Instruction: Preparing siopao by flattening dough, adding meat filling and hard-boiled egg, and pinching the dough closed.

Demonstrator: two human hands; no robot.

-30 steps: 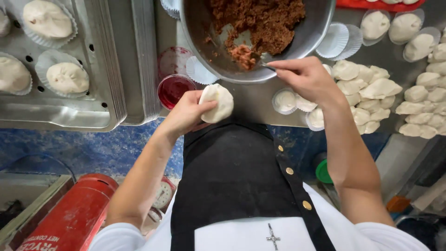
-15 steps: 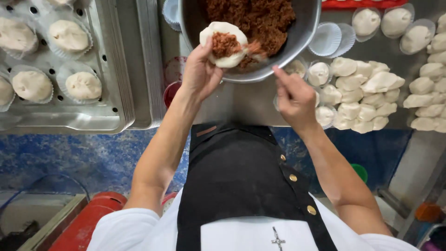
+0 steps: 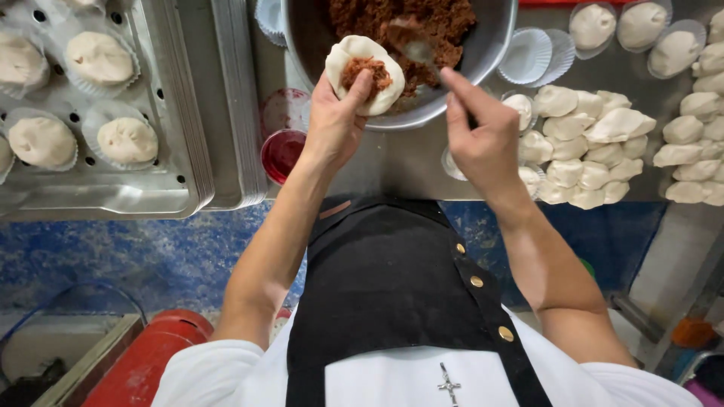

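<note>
My left hand (image 3: 335,124) holds a flat round of white dough (image 3: 347,56) with a dab of reddish-brown filling on it, my thumb pressing the filling. The dough is raised over the near rim of a large metal bowl (image 3: 490,53) full of the same brown filling (image 3: 445,22). My right hand (image 3: 483,139) grips a metal spoon (image 3: 411,45) whose bowl digs into the filling.
A heap of white dough pieces (image 3: 596,151) lies on the steel table at right. Paper cups (image 3: 528,56), some with dough balls, sit behind. A perforated tray (image 3: 181,173) at left holds filled buns in cups. A small red dish (image 3: 283,151) stands beside it.
The dough round went from empty near the table edge up to the bowl and got filling. My right hand left the dough heap and moved the spoon back into the bowl.
</note>
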